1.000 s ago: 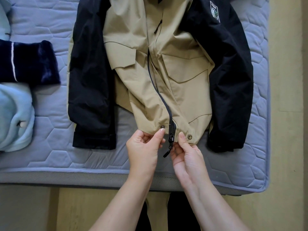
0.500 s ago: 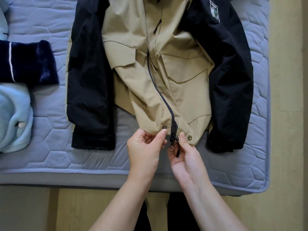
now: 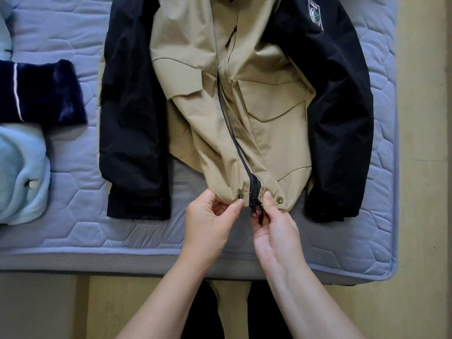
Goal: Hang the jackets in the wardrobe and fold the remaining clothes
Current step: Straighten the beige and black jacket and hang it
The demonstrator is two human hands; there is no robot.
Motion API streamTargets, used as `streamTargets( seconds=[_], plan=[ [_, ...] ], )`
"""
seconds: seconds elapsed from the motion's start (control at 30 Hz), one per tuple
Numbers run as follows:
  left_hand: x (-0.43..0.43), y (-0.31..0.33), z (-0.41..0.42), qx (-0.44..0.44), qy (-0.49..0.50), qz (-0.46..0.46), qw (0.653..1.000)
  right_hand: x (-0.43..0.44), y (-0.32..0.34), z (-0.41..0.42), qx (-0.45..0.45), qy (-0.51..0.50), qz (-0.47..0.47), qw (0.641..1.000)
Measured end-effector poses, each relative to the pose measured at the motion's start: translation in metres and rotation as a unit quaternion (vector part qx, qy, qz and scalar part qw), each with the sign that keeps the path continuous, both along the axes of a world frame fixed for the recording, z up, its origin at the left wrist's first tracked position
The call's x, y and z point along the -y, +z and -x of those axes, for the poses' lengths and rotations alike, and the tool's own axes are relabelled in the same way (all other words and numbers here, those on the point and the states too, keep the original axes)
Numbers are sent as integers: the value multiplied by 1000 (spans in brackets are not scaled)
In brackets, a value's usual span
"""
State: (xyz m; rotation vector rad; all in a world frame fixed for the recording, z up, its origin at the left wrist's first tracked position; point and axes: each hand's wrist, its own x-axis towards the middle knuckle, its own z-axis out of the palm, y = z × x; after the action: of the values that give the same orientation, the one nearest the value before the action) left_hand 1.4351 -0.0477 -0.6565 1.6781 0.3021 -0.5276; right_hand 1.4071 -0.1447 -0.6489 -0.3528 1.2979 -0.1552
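Jacket [image 3: 269, 123]: tan body, black sleeves, lying front-up and flat on the bed [image 3: 73, 228], hem toward the person. A crest badge [image 3: 315, 13] sits on the upper part of one sleeve.
Zipper [image 3: 234, 140]: dark, running down the front in a slanting line to the hem, where the slider [image 3: 254, 206] sits at the bottom end. A metal snap [image 3: 279, 198] shows on the hem to one side of it, another on the other side.
Left hand [image 3: 208, 221]: grip pinching the hem edge of the jacket between thumb and forefinger, just beside the slider.
Right hand [image 3: 276, 228]: grip pinching the hem on the other side of the slider, thumb on top, a black pull tab against its fingers.
Dark blue garment [image 3: 44, 94]: folded, well apart at the bed's far side, touching a pale blue fleece [image 3: 22, 172].
Floor [image 3: 425, 167]: yellowish, beside the bed.
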Motion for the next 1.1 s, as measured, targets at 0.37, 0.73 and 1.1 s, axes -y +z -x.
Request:
streamTargets(
  seconds=[0.37, 0.73, 1.1],
  plan=[
    [-7, -5, -5, -37, -88, -65, 993, 0, -6, 2, -40, 45, 52, 997],
    [-26, 2, -7, -65, -127, -144, 979, 8, 20, 13, -82, 417, 26, 905],
    [-39, 13, 3, 6, -175, -214, 961, 1, 51, -41, -54, 387, -26, 920]
  ],
)
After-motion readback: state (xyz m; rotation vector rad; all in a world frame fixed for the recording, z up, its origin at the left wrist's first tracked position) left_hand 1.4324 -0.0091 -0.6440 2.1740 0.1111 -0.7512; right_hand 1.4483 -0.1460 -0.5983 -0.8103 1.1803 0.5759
